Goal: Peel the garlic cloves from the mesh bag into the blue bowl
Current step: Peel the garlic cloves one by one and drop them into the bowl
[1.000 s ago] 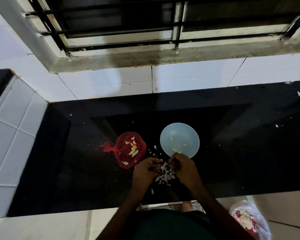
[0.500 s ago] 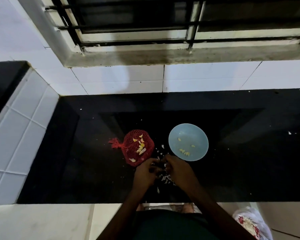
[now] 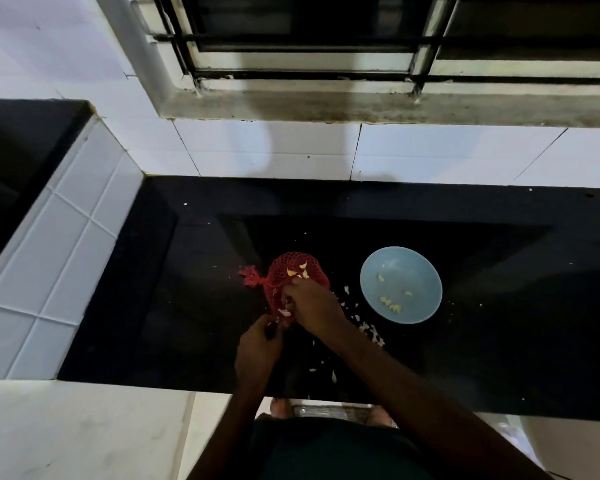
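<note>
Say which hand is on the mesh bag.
The right hand, lying over the red mesh bag; the left hand sits at its near edge.

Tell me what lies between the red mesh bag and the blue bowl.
A few white garlic peels on otherwise bare black counter, per the head view.

bg: black countertop (image 3: 465,202) is being backed by white tiled wall (image 3: 257,150) | barred window (image 3: 326,46) is being carried on stained concrete sill (image 3: 361,105) | white-tiled raised block (image 3: 49,254) is being seen left | pale floor (image 3: 66,431) is being shown below | scene is being lit dimly
</note>
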`<state>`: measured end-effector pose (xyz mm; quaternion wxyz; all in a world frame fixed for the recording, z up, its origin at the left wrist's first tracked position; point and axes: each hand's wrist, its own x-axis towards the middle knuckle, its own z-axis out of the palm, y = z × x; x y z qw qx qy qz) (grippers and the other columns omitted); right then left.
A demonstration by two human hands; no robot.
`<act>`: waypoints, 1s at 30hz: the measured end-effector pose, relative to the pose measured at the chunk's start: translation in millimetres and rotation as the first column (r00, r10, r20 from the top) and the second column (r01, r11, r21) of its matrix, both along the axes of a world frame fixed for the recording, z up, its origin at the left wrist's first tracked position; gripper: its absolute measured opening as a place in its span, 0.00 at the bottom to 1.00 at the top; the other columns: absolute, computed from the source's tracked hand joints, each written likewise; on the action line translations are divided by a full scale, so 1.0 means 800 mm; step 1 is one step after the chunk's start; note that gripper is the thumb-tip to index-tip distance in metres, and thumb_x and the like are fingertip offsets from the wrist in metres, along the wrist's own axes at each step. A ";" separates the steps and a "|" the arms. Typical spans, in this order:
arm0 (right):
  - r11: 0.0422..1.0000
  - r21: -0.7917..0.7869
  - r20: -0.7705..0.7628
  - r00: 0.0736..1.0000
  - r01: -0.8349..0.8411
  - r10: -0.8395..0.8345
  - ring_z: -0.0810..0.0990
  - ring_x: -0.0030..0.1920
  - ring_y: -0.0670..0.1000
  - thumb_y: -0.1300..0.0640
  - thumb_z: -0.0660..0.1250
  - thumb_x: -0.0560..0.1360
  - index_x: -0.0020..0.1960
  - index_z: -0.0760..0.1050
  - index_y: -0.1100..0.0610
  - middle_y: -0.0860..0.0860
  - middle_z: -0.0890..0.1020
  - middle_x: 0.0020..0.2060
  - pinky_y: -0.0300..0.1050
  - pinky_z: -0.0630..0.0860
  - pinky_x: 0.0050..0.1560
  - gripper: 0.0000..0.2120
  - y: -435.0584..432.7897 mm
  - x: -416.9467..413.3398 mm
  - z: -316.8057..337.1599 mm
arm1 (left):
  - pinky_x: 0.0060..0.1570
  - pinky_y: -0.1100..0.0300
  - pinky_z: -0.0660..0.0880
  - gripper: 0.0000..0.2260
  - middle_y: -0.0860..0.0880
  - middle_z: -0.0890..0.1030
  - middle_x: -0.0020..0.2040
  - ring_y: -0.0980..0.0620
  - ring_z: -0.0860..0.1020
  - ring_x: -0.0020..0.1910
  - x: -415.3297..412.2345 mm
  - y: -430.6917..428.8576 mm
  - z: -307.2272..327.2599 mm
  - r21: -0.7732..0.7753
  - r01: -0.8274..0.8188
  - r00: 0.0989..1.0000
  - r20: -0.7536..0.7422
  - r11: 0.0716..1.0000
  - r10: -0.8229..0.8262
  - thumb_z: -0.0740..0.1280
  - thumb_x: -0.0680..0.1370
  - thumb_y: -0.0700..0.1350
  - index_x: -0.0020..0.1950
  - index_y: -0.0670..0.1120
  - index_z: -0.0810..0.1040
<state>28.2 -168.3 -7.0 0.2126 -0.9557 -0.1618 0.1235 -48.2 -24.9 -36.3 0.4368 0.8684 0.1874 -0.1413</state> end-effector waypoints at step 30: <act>0.898 0.332 -0.074 0.957 0.289 -0.281 0.77 0.35 0.40 0.46 0.66 0.79 0.51 0.69 0.42 0.42 0.77 0.33 0.36 0.70 0.37 0.05 -0.090 -0.071 -0.011 | 0.52 0.55 0.80 0.03 0.59 0.85 0.47 0.62 0.82 0.46 0.018 -0.039 -0.001 -0.082 0.273 0.959 0.103 0.958 -0.264 0.71 0.79 0.50 0.52 0.57 0.82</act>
